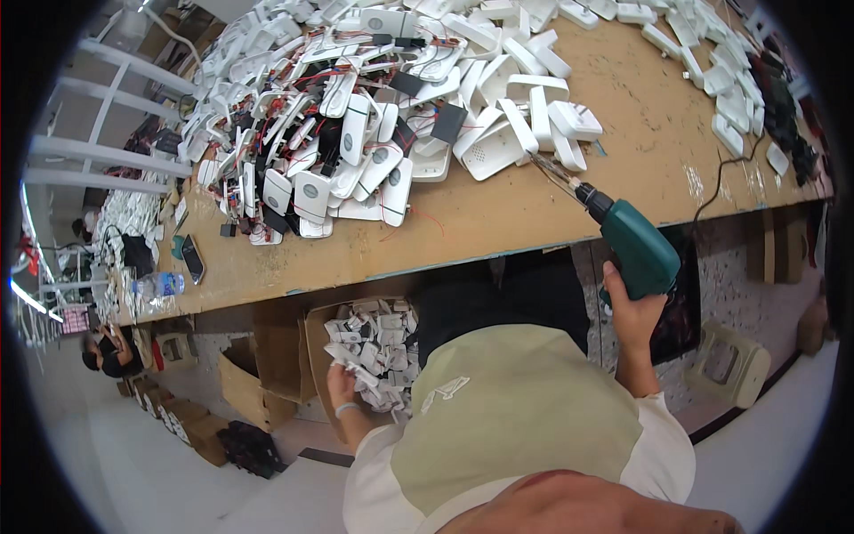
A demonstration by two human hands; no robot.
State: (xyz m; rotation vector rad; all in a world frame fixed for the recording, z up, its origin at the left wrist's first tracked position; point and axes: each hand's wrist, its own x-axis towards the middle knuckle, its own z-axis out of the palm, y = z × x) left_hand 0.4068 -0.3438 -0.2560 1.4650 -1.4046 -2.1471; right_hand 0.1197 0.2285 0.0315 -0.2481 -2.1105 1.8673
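Left hand reaches down into the cardboard box below the worktop, fingers closed on a white housing. Right hand, above and beside the box, grips the green screwdriver, its long axis pointing up-left toward the worktop.

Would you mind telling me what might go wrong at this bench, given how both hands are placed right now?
1. The right hand holds the green power screwdriver with its bit by the heap of white casings; a bump might tumble some.
2. The left hand reaches down into the cardboard box of white parts, so attention is split.
3. The black cord trails over the table edge and could snag.
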